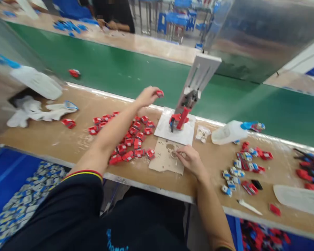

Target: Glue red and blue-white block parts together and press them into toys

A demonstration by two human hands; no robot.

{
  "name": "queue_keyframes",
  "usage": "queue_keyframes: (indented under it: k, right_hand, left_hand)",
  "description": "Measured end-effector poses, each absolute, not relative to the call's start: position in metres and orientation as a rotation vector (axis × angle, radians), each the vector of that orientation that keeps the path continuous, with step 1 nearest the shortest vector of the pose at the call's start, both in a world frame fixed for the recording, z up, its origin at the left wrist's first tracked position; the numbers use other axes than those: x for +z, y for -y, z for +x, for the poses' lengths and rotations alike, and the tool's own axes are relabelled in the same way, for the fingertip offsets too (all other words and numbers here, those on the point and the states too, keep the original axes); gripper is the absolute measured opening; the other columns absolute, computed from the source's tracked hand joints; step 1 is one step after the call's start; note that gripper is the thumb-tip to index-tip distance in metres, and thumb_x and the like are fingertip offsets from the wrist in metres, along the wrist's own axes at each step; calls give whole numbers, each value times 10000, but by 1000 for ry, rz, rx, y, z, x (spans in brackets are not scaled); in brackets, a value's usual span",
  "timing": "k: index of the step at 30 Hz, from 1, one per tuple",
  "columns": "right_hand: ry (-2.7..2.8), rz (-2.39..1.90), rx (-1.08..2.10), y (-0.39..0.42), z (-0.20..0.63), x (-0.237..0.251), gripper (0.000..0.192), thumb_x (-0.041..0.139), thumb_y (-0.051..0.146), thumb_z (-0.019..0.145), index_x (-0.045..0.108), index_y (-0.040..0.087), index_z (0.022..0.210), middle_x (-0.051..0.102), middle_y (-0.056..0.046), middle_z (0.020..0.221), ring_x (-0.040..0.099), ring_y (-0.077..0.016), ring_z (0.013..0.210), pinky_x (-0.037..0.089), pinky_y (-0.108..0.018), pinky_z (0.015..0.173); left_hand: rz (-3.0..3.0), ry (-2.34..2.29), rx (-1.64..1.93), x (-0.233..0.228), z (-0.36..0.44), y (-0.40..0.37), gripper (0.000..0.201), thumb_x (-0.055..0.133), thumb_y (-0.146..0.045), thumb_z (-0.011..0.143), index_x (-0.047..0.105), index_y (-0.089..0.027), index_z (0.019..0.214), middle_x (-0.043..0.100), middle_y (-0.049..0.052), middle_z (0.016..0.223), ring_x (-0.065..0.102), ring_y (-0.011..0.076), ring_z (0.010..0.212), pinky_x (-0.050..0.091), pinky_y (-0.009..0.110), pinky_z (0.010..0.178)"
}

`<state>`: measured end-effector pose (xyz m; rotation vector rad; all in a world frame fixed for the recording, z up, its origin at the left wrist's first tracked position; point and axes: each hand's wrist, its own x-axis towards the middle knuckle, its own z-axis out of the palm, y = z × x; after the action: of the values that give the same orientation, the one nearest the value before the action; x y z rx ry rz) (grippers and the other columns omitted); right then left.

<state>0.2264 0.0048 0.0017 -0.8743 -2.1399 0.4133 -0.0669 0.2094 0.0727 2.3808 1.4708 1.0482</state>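
Note:
My left hand [147,96] is stretched out over the far edge of the brown bench, holding a small red part [159,93] just above the green belt's edge. My right hand [190,159] rests on a piece of cardboard [164,161], its fingertips pinched on something small and pale there. Between the two hands stands a small press [184,113] with a red fixture on a white base plate [164,126]. A heap of red parts [132,139] lies under my left forearm.
A green conveyor belt [115,73] runs behind the bench, with one red part [74,73] on it. White gloves [34,109] lie at the left. A white bottle [229,132], red and blue parts [244,167] and red tools [311,169] lie at the right. Another person sits across the belt.

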Motion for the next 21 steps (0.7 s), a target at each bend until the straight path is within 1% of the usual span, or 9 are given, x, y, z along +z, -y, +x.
queue_keyframes:
  k: [1, 3, 5, 7, 8, 9, 12, 14, 21]
  right_hand:
    - [2123, -916, 432, -5, 227, -1, 119, 667, 155, 987, 708, 249, 927, 797, -42, 850, 720, -205, 790, 594, -337, 725]
    - [2101, -984, 476, -6, 229, -4, 121, 666, 163, 985, 717, 251, 918, 795, -44, 854, 714, -213, 805, 592, -354, 738]
    - [2097, -1009, 502, -5, 229, -4, 127, 659, 171, 989, 720, 255, 915, 795, -43, 860, 708, -216, 812, 589, -363, 748]
    - [2104, -996, 496, -4, 230, -4, 120, 663, 178, 989, 718, 255, 915, 795, -44, 861, 705, -218, 812, 586, -365, 747]
    - [2105, -985, 490, -4, 231, -3, 115, 669, 179, 985, 717, 256, 914, 794, -43, 856, 705, -218, 809, 585, -366, 744]
    - [2105, -979, 490, -3, 232, -3, 114, 674, 176, 980, 716, 257, 911, 793, -42, 851, 706, -219, 804, 584, -368, 742]
    - [2089, -990, 485, -4, 234, -3, 128, 679, 156, 964, 709, 260, 896, 788, -37, 839, 709, -219, 790, 581, -370, 728]
    - [2083, -997, 462, -4, 235, -3, 137, 675, 143, 960, 702, 259, 893, 787, -34, 839, 709, -216, 786, 579, -364, 716]
    - [2095, -1033, 494, -4, 234, 1, 133, 681, 164, 965, 701, 260, 875, 786, -33, 842, 710, -212, 786, 582, -366, 729]
  left_hand:
    - [2354, -1425, 1116, 71, -73, -187, 392, 423, -341, 1101, 635, -66, 1283, 770, 94, 1219, 707, 134, 1102, 565, 325, 1028]
    - [2340, -1317, 1220, 64, -80, -127, 417, 334, -318, 1123, 511, -121, 1445, 713, 130, 1334, 736, 162, 1061, 621, 389, 967]
    - [2389, -1241, 1274, 47, -73, -54, 398, 379, -262, 1106, 479, -204, 1487, 720, 119, 1259, 736, 223, 1107, 642, 449, 955]
    - [2493, -1166, 1251, 23, -53, 9, 421, 485, -211, 1066, 498, -227, 1487, 738, 110, 1209, 743, 240, 1114, 652, 415, 952]
    - [2568, -1129, 1216, 9, -41, 30, 434, 522, -184, 1052, 513, -217, 1485, 751, 108, 1183, 753, 241, 1095, 648, 401, 970]
    - [2712, -1093, 1166, -4, -32, 43, 443, 497, -136, 1051, 509, -178, 1491, 758, 118, 1153, 761, 238, 1079, 644, 386, 976]
    - [2931, -1100, 1005, -30, -30, 40, 415, 437, -108, 1064, 506, -97, 1474, 761, 159, 1144, 768, 239, 1055, 634, 358, 963]
    - [2954, -1177, 937, -36, -49, 25, 411, 430, -100, 1064, 510, -83, 1466, 755, 176, 1172, 764, 246, 1091, 625, 357, 985]
    - [2934, -1292, 830, -47, -127, -5, 484, 489, -131, 1038, 524, -138, 1520, 732, 201, 1280, 743, 299, 1191, 609, 421, 1032]
